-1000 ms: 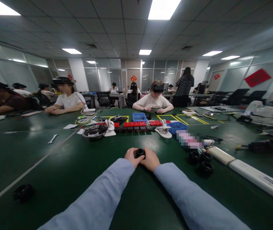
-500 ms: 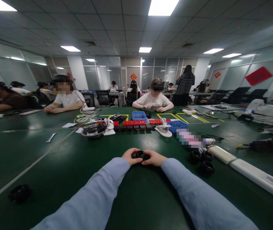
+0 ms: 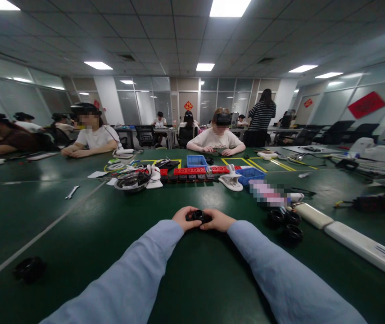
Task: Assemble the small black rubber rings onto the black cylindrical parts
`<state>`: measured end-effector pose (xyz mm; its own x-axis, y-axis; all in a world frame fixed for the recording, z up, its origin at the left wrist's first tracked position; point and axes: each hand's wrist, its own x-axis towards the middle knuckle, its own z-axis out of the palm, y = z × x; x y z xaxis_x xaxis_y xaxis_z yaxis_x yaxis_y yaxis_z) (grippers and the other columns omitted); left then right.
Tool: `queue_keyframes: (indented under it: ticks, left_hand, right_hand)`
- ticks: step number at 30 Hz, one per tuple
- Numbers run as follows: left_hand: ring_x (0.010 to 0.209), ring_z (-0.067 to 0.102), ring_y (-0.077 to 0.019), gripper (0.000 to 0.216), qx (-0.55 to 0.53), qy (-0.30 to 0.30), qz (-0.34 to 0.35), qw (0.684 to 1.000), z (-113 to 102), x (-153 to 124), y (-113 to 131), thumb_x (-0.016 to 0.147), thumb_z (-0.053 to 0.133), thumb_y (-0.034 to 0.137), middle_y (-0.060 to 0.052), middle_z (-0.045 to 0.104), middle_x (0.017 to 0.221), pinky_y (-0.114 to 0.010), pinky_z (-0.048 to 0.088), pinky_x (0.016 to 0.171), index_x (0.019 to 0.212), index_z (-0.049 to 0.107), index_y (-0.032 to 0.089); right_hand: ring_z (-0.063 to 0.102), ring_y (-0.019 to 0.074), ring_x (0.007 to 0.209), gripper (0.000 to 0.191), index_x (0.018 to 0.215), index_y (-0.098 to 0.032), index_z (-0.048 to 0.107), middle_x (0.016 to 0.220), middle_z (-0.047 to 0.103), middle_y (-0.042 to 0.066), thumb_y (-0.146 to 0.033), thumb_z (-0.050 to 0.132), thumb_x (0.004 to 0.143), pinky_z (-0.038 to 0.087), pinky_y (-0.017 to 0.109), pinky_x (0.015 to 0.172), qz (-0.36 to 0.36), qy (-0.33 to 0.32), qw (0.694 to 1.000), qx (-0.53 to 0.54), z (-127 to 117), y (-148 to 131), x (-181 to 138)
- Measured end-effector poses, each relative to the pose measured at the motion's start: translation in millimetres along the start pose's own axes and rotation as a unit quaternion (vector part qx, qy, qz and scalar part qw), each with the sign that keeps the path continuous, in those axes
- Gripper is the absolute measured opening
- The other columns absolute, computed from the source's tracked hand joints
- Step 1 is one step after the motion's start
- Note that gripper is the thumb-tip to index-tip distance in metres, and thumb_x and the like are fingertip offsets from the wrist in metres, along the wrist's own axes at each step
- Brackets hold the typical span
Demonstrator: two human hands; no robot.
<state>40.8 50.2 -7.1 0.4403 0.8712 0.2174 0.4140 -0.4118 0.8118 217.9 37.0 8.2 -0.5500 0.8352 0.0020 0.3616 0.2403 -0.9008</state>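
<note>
In the middle of the head view, a small black round part with a hollow centre (image 3: 198, 215) sits between my two hands over the green table. From its left side my left hand (image 3: 184, 218) has fingers curled round it. The thumb and fingers of my right hand (image 3: 217, 220) close on it from the opposite side. My palms hide its lower edges, and its exact kind is hard to make out. Similar black round parts (image 3: 292, 232) stand grouped to the right of my right hand. One more black round part (image 3: 29, 269) lies far to the left.
Ahead stand a blue bin (image 3: 197, 161), a second blue bin (image 3: 251, 176), a row of red blocks (image 3: 189, 171), a white clip stand (image 3: 231, 181) and a cable bundle (image 3: 132, 181). A wrench (image 3: 72, 192) lies left. A long white case (image 3: 368, 249) borders the right. People sit opposite.
My hands keep hold of the black round part in nearly the same place. The view has shifted very slightly; nothing else visibly differs.
</note>
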Motion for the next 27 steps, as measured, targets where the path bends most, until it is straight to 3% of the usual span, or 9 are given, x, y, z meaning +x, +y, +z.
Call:
queue_keyframes:
  ticks: [6, 10, 14, 17, 19, 23, 27]
  left_hand:
    - [0.073, 0.049, -0.0148, 0.042, -0.012, 0.002, 0.002, 1.000, 2.1, 2.4, -4.9, 0.056, 0.067, 0.028, -0.004, 0.056, 0.083, -0.027, 0.041, 0.069, 0.094, 0.056, 0.013]
    - [0.072, 0.051, -0.0148, 0.041, -0.012, 0.031, -0.023, 0.999, 7.2, 3.1, -1.2, 0.055, 0.067, 0.027, -0.004, 0.057, 0.083, -0.027, 0.042, 0.068, 0.092, 0.056, 0.013]
    - [0.075, 0.052, -0.0162, 0.040, 0.045, 0.122, -0.063, 0.989, 13.3, -0.1, 11.1, 0.055, 0.066, 0.026, -0.008, 0.054, 0.086, -0.029, 0.043, 0.070, 0.090, 0.055, 0.010]
    - [0.079, 0.051, -0.0178, 0.038, 0.090, 0.159, -0.054, 0.982, 13.8, -2.6, 14.9, 0.057, 0.065, 0.027, -0.008, 0.053, 0.086, -0.029, 0.043, 0.071, 0.090, 0.055, 0.010]
    - [0.079, 0.051, -0.0171, 0.038, 0.080, 0.131, -0.035, 0.987, 10.9, -3.1, 12.5, 0.058, 0.064, 0.026, -0.007, 0.053, 0.086, -0.029, 0.043, 0.071, 0.091, 0.055, 0.011]
    - [0.073, 0.050, -0.0147, 0.040, 0.027, 0.022, 0.000, 0.999, 1.1, -1.9, 4.7, 0.057, 0.065, 0.024, -0.005, 0.055, 0.084, -0.028, 0.042, 0.070, 0.095, 0.055, 0.013]
    - [0.072, 0.048, -0.0145, 0.043, 0.006, -0.009, 0.001, 1.000, -3.8, -0.5, 2.4, 0.057, 0.065, 0.026, -0.005, 0.056, 0.084, -0.027, 0.041, 0.069, 0.097, 0.055, 0.012]
  right_hand:
    - [0.052, 0.0131, 0.069, 0.034, 0.088, -0.013, 0.055, 0.074, 0.058, -0.001, -0.020, 0.065, 0.055, 0.040, 0.025, 0.064, 0.005, 0.002, 1.000, -0.004, 0.1, 2.3, 1.3]
    - [0.051, 0.0135, 0.068, 0.035, 0.084, -0.014, 0.053, 0.075, 0.056, 0.000, -0.027, 0.066, 0.054, 0.037, 0.023, 0.058, 0.018, 0.074, 0.992, -0.095, 7.6, 2.5, 3.1]
    - [0.049, 0.0150, 0.065, 0.032, 0.077, -0.015, 0.049, 0.073, 0.055, 0.003, -0.037, 0.062, 0.057, 0.033, 0.024, 0.055, 0.069, 0.229, 0.930, -0.277, 25.7, -2.7, 6.4]
    - [0.050, 0.0166, 0.069, 0.025, 0.079, -0.015, 0.049, 0.075, 0.055, 0.006, -0.032, 0.057, 0.063, 0.033, 0.026, 0.057, 0.089, 0.276, 0.891, -0.349, 35.9, -8.9, 6.2]
    - [0.051, 0.0177, 0.073, 0.028, 0.083, -0.015, 0.049, 0.079, 0.056, 0.007, -0.033, 0.057, 0.063, 0.034, 0.026, 0.060, 0.078, 0.268, 0.896, -0.344, 36.5, -11.8, 3.9]
    - [0.051, 0.0193, 0.085, 0.049, 0.099, -0.019, 0.050, 0.093, 0.056, 0.005, -0.039, 0.064, 0.057, 0.037, 0.029, 0.071, -0.002, 0.187, 0.945, -0.269, 23.5, -10.8, -2.0]
    - [0.053, 0.0180, 0.082, 0.040, 0.095, -0.018, 0.056, 0.089, 0.059, 0.003, -0.033, 0.064, 0.059, 0.039, 0.029, 0.071, -0.033, 0.075, 0.981, -0.178, 7.9, -4.0, -1.8]
